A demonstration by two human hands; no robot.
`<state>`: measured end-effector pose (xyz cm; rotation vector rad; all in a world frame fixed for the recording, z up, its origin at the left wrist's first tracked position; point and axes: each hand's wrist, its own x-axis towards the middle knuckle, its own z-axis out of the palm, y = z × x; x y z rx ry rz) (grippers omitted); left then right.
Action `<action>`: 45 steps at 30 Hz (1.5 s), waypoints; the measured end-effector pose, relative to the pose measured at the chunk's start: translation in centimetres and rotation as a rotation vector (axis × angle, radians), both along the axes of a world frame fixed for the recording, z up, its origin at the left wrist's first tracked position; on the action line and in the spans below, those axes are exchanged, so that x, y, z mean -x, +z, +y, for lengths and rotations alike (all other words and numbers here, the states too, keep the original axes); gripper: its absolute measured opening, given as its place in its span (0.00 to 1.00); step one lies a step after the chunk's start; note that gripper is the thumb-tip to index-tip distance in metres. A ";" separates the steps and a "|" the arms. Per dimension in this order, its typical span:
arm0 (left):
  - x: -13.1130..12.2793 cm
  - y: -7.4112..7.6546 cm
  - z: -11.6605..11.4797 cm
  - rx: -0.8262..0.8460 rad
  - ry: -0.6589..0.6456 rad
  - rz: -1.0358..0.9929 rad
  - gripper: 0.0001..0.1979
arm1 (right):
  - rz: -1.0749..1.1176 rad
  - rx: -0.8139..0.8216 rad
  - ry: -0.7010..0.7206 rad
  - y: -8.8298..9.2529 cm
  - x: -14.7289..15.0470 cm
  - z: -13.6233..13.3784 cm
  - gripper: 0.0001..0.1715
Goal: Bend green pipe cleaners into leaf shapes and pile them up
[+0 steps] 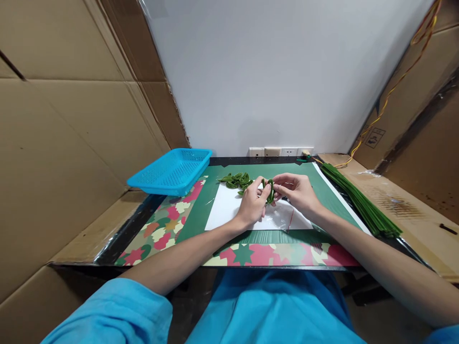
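Note:
Above the white paper (222,210), my left hand (252,203) pinches a looped green pipe cleaner (270,192) between thumb and fingers. My right hand (297,191) meets it from the other side, its thumb and forefinger closed on the loop's right edge. Just behind my left hand lies a pile of bent green pipe cleaners (236,179). Under my hands a clear plastic bag (281,217) with a red strip rests on the paper.
A blue perforated basket (168,174) stands at the back left. Straight green pipe cleaners (362,200) lie bundled at the right edge. Cardboard walls (89,95) flank the table; a yellow cord (389,95) hangs at right, near wall sockets (281,152).

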<state>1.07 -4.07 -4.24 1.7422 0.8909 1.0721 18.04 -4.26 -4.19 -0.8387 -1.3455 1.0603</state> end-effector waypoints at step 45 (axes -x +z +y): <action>0.2 0.6 0.4 -0.135 -0.089 0.040 0.18 | -0.276 -0.307 -0.261 0.6 0.8 -2.3 0.10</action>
